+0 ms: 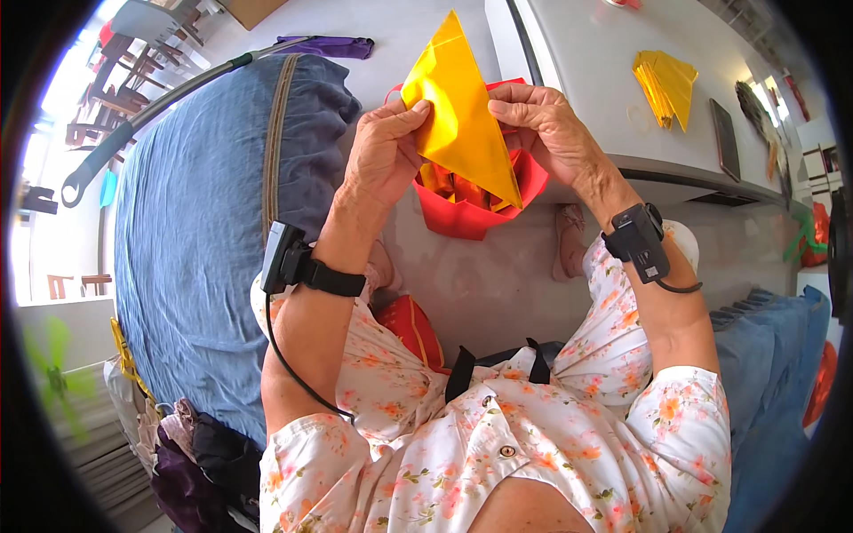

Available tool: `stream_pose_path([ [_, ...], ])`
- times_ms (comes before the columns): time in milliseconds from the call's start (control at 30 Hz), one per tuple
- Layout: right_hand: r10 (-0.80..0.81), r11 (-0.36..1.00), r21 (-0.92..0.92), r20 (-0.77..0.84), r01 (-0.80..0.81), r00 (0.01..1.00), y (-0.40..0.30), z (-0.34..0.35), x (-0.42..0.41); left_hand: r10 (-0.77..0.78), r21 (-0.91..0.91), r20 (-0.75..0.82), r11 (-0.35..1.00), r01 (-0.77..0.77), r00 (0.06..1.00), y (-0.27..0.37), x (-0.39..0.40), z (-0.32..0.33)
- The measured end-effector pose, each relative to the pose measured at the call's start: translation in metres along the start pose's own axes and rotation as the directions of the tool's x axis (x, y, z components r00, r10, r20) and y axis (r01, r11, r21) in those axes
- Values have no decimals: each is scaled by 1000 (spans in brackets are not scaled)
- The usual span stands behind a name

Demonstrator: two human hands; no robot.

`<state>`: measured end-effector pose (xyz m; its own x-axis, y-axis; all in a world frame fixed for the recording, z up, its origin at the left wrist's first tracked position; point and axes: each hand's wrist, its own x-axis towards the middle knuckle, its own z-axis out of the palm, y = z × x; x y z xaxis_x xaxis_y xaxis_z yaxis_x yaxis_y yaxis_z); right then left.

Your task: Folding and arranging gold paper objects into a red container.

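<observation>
A sheet of shiny gold paper (460, 113), folded to a pointed shape, is held up in front of me. My left hand (393, 143) pinches its left edge between thumb and fingers. At its right edge, my right hand (533, 123) grips it with thumb and forefinger. Below and behind the paper, a red bag (460, 216) stands open with red and gold folded pieces (470, 190) inside. A stack of gold paper (673, 86) lies fanned on the pale table at the right. The fingertips behind the paper are hidden.
The pale table (600, 60) bears a dark phone (725, 138) near its edge. On the left is a blue cloth-covered seat (200, 180), with a mop handle (153, 110) alongside. A red item (410, 330) with gold trim lies by my left leg. Chairs stand at far left.
</observation>
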<state>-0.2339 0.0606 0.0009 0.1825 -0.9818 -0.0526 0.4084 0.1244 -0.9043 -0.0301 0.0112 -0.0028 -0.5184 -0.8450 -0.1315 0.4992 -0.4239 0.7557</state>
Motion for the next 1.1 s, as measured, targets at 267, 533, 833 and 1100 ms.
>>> stream_pose_path([
  [267,1,1000,-28,44,0,999,-3,2,-2,-31,-38,12,999,31,999,-1,0,0],
  [533,-4,986,-166,53,13,999,2,0,1,-24,29,-32,999,25,999,-2,-3,6],
  [833,-34,995,-96,4,34,999,2,-1,3,-55,223,-59,973,67,997,-10,-6,14],
  [1100,14,998,-53,-9,-15,1000,0,-5,4,-100,288,-8,953,98,995,-12,-8,15],
])
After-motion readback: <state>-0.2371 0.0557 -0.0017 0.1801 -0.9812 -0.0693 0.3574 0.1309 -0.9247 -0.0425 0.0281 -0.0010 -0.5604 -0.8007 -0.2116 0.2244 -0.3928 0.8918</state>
